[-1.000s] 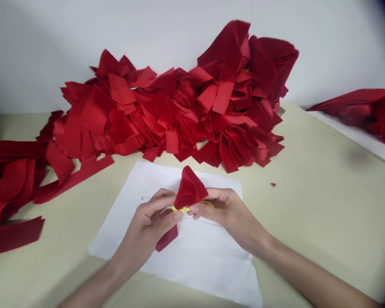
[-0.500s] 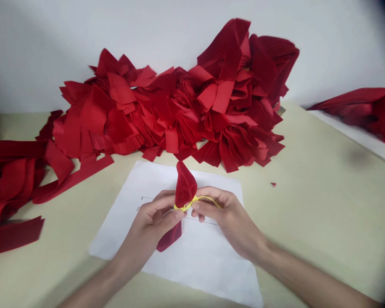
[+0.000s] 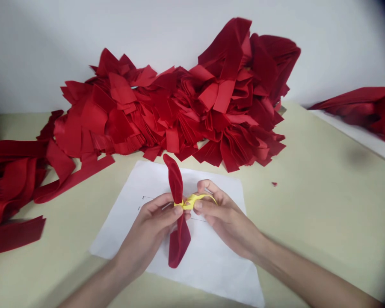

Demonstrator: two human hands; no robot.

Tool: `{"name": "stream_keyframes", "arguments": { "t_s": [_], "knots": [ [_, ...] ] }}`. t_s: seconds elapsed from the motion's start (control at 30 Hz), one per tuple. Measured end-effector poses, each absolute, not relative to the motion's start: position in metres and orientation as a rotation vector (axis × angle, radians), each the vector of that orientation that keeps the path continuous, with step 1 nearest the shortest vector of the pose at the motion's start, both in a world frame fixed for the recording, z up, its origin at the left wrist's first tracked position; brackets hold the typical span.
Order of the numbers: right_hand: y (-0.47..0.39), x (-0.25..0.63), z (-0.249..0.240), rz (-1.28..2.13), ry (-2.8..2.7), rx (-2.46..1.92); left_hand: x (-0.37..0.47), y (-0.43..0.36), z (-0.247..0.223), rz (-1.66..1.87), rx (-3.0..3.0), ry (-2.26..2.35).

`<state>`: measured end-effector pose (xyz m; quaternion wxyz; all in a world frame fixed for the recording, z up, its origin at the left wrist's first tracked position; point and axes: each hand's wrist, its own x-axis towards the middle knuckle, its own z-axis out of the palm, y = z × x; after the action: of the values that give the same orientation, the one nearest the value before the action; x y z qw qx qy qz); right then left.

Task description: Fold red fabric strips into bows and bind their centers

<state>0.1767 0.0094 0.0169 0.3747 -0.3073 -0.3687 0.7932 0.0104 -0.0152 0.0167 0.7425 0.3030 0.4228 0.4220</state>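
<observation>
A red velvet ribbon bow stands upright above the paper, one loop up and one down. My left hand is closed on its pinched middle, thumb in front. Around that middle runs a narrow yellow ribbon, which curves in a loop to the right. My right hand pinches the yellow ribbon between thumb and fingers, its index finger raised and bent. Fingertips of both hands are partly hidden behind the ribbons.
A white paper sheet with printed lines lies under the hands. Behind it is a large heap of red ribbon pieces. More red strips lie at left. At right, red fabric rests on a white-edged surface. A small red scrap is nearby.
The bow has turned, so its upper loop leans left and its lower loop shows more fully. The yellow ribbon stands out more between the hands, and my right index finger has lifted.
</observation>
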Motion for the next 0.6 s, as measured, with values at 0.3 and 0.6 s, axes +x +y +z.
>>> {"name": "stream_keyframes", "arguments": {
  "t_s": [0.3,0.6],
  "knots": [
    [0.0100,0.1772,0.0151,2.023,-0.999,-0.845,0.0100,-0.0186,0.0111,1.107,1.022,1.084],
    [0.0117,0.1772,0.0126,1.970,-1.058,-0.906,0.0104,-0.0218,0.0092,1.125,1.532,1.274]
  ]
}}
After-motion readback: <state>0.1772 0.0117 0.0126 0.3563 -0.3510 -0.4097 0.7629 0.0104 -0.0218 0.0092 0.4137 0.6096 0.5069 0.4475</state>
